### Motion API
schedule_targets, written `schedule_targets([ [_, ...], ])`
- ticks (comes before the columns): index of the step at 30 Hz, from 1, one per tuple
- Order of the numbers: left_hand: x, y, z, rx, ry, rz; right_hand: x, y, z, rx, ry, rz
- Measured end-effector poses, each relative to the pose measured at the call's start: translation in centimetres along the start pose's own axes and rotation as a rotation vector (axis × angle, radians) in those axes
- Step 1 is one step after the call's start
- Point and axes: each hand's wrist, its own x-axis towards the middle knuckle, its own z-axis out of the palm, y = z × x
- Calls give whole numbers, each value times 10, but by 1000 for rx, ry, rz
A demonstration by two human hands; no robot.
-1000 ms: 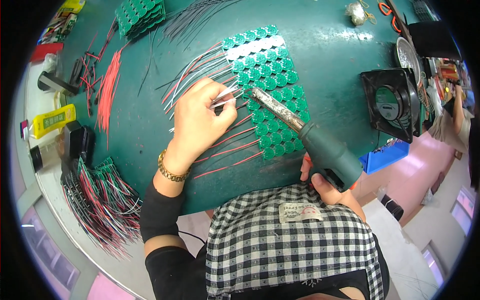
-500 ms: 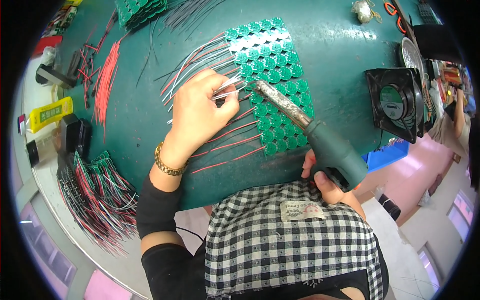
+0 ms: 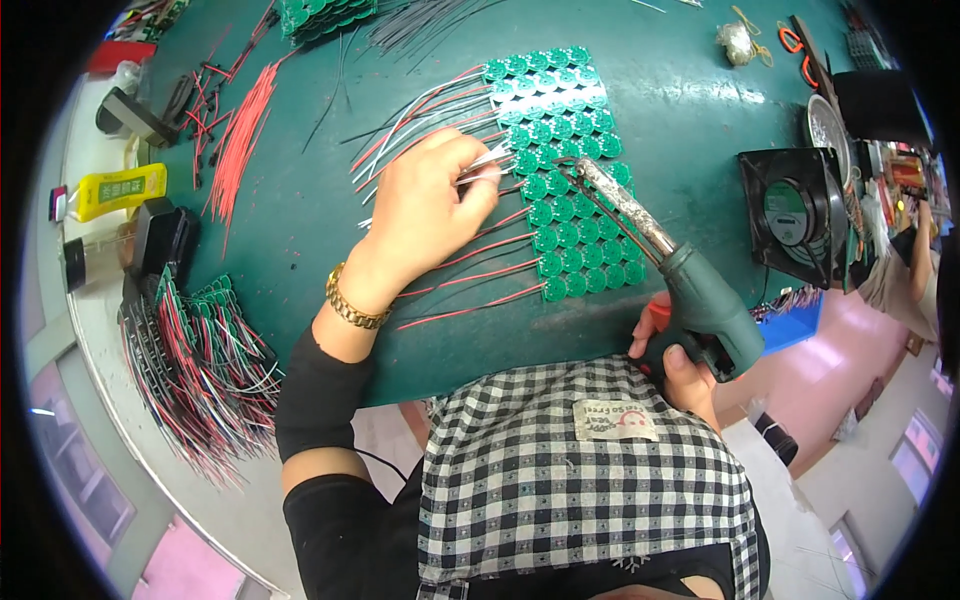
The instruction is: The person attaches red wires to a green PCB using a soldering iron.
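My left hand pinches several thin white wires, their tips at the left edge of a green circuit board panel. The panel is made of many small round boards. Red, black and white wires fan out from the same edge, some passing under my left hand. In my right hand, held low by the table's front edge, is a green soldering gun with a stained metal barrel. Its tip sits over the panel, a little right of the white wires.
Loose red wires and grey wires lie at the far left and back. Stacked green boards stand behind. A wired bundle of boards hangs at the left edge. A black fan stands right, near orange-handled scissors.
The soldering gun's tip has moved right, off the wire ends at the panel's edge. My left hand still pinches the white wires there. The whole view has shifted slightly.
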Motion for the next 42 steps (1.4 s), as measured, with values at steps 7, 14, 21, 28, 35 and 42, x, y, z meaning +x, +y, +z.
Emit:
schedule_targets([
  [7, -5, 1, -16, -83, 226, 115, -3, 6, -4, 19, -81, -42],
  [14, -18, 21, 5, -169, 63, -92, -2, 8, -8, 15, -195, -50],
  [21, -16, 18, 8, -141, 34, -131, -6, 8, -13, -195, -183, 108],
  [28, -15, 18, 9, -118, 25, -112, -1, 7, -10, -341, -191, -23],
  [35, -13, 17, 10, -75, 37, -95, 4, 0, -4, -478, -173, -126],
  [42, -14, 16, 11, -67, 46, -88, -5, 9, -12, -311, -233, -42],
])
